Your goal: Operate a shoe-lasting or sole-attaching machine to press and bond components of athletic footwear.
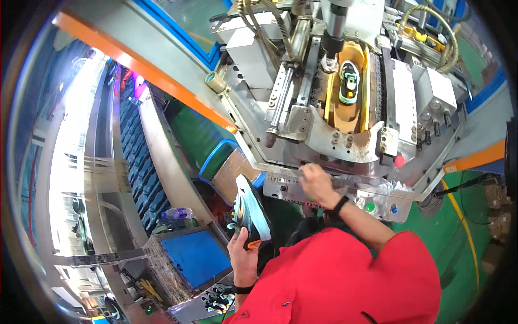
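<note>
My left hand (244, 258) grips a sneaker (252, 213) at its heel end, toe pointing up and away. The sneaker has a light blue sole, a dark upper and orange trim. Over the front edge of a press machine (334, 148), my right hand (317, 184) is curled into a fist, its back toward me. I see nothing in it, and its palm is hidden. Inside the machine's brown, yellow-edged cavity stands another sneaker (349, 82), black and white with mint edging, under a metal ram (335, 27).
A control panel with a green button (370, 207) and a blue button (394, 210) runs along the machine's front. To the left are a blue-framed stool (229, 173), a blue-topped box (197, 256), a plastic bottle (177, 214) and a long conveyor (143, 162). More shoes (218, 298) lie at the lower edge.
</note>
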`<state>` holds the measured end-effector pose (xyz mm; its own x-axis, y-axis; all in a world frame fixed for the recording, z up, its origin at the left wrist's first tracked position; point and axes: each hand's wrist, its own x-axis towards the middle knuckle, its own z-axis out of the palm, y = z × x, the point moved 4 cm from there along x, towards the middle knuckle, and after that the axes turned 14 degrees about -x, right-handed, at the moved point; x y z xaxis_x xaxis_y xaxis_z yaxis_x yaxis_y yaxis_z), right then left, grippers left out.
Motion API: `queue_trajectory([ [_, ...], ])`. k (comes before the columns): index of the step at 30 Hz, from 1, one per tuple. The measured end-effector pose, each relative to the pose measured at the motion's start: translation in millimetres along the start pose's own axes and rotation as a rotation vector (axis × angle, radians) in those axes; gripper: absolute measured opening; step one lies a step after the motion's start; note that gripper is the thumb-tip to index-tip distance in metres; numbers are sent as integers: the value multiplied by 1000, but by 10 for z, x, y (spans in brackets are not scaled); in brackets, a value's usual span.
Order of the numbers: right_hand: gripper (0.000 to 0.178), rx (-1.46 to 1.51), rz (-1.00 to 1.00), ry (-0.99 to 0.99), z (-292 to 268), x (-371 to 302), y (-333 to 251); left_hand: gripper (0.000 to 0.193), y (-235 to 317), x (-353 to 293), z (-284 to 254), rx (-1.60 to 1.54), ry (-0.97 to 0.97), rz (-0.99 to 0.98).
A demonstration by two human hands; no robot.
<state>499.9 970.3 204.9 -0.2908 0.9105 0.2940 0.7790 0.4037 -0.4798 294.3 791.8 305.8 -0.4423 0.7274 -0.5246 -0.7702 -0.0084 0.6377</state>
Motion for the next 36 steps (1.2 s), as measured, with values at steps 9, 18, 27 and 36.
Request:
queue_trajectory([
  [9, 23, -129, -132, -203, 1168, -492, 388, 26, -195, -478, -16, 36, 20, 30],
  [18, 22, 149, -65, -322, 1322, -433, 606, 27, -320, -751, -280, -65, 167, 122],
  [27, 28, 68, -309, -434, 1589, -325, 768, 20, -410, -1514, -1349, -306, 511, 275],
  [36, 21, 680, -588, -358, 752, 811, -2560, 19, -24, -2390, -2726, -649, 791, 711],
])
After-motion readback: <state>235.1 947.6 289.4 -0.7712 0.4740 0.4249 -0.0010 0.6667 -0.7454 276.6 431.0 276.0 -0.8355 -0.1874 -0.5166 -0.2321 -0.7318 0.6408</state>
